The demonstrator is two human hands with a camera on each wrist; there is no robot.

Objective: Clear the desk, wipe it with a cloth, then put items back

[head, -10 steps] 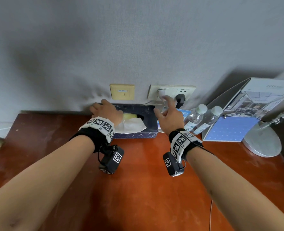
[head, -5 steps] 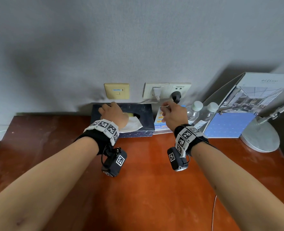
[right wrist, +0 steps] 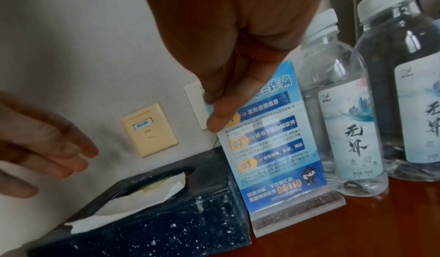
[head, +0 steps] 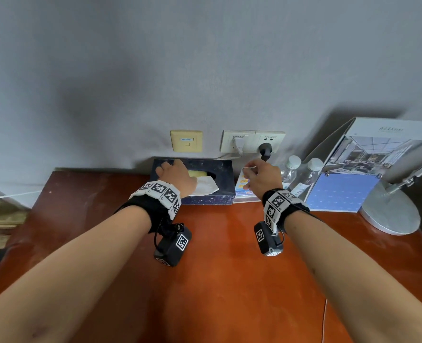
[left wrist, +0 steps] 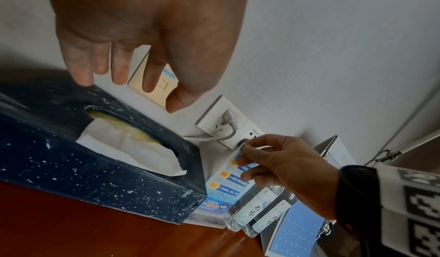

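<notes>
A dark speckled tissue box (head: pixel 221 174) (left wrist: pixel 95 176) (right wrist: pixel 166 223) stands against the wall at the back of the red-brown desk (head: pixel 217 268), with a white tissue sticking out. My left hand (head: pixel 177 175) (left wrist: pixel 147 90) hovers over its far edge with fingers straight, gripping nothing. Right of the box stands a blue printed sign in a clear acrylic stand (head: pixel 242 186) (left wrist: pixel 226 185) (right wrist: pixel 273 148). My right hand (head: pixel 257 177) (left wrist: pixel 252 157) (right wrist: pixel 219 110) pinches the sign's top edge between thumb and fingers. No cloth is in view.
Two clear water bottles (head: pixel 290 170) (right wrist: pixel 342 120) stand right of the sign. Further right lie an open folder with a blue page (head: pixel 343 194) and a grey lamp base (head: pixel 390 214). Wall sockets with two plugs (head: pixel 252 142) sit above the box.
My right hand came down from the wall socket to the sign's top and now pinches it. My left hand stayed over the tissue box, shifting slightly right.
</notes>
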